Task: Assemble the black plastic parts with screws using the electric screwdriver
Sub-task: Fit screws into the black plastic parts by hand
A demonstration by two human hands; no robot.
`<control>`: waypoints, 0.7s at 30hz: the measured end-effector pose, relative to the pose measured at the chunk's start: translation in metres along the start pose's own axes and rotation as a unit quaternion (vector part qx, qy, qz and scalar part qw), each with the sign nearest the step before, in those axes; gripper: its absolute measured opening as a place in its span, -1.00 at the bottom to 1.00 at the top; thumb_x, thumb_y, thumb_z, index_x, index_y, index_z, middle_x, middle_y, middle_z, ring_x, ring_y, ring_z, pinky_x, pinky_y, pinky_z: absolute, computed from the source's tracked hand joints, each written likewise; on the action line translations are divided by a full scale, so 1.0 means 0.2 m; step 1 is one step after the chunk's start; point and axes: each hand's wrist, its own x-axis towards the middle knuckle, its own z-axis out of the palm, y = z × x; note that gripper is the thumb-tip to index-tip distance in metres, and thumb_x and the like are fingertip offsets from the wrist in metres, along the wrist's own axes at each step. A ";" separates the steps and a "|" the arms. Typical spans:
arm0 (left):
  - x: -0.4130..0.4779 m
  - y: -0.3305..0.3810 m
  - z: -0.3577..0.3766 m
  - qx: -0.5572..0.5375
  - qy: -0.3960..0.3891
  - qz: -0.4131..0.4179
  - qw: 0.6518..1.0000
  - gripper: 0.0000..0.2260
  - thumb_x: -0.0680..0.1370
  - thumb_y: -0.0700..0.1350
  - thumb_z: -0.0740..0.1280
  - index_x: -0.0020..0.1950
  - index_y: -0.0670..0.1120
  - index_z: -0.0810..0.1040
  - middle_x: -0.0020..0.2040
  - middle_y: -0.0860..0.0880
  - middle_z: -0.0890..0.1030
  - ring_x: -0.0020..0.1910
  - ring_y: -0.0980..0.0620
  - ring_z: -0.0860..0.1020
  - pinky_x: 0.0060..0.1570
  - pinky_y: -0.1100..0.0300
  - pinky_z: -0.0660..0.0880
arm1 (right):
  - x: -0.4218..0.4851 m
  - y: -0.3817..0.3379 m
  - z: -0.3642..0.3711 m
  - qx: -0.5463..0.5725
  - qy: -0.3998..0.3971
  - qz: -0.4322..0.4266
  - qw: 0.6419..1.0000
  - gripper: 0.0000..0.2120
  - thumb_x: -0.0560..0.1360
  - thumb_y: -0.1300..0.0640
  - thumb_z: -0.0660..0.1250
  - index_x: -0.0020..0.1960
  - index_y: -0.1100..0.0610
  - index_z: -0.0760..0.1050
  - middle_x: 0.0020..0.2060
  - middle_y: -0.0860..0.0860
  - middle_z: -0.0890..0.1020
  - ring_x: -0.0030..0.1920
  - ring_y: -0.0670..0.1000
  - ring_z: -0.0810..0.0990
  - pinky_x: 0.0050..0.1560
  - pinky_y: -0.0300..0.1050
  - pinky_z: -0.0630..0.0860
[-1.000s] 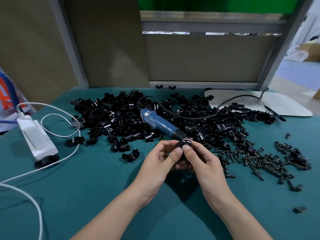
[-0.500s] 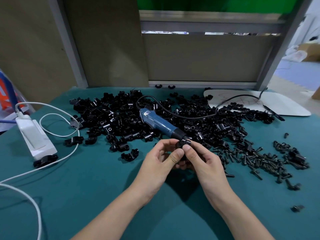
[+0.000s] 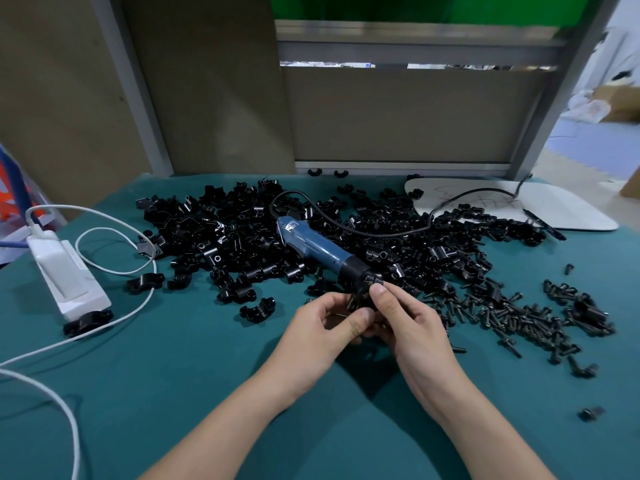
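Black plastic part (image 3: 360,301) pinched in the curled fingers (image 3: 358,320) of left hand (image 3: 322,329) and right hand (image 3: 412,327), low over the surface (image 3: 207,358). Keep its holes lined up and the grip steady; fetch one of the screws (image 3: 512,313) at 3 o'clock, then the electric screwdriver (image 3: 318,251) lying at 11 o'clock.

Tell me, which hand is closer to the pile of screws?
Right. The right hand sits just beside the screw pile; the left hand is farther off, beyond the black part both pinch.
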 end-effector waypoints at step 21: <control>-0.03 0.02 0.03 0.033 -0.024 0.025 0.999 -0.64 0.46 0.06 0.45 0.21 0.01 0.57 -0.05 0.08 0.70 -0.03 0.12 0.65 0.06 0.24 0.56 | -0.03 -0.04 -0.05 -0.046 0.033 -0.042 0.998 -0.70 0.48 -0.20 0.50 0.09 -0.04 0.72 -0.17 0.01 0.72 -0.22 -0.04 0.64 -0.25 -0.22 0.57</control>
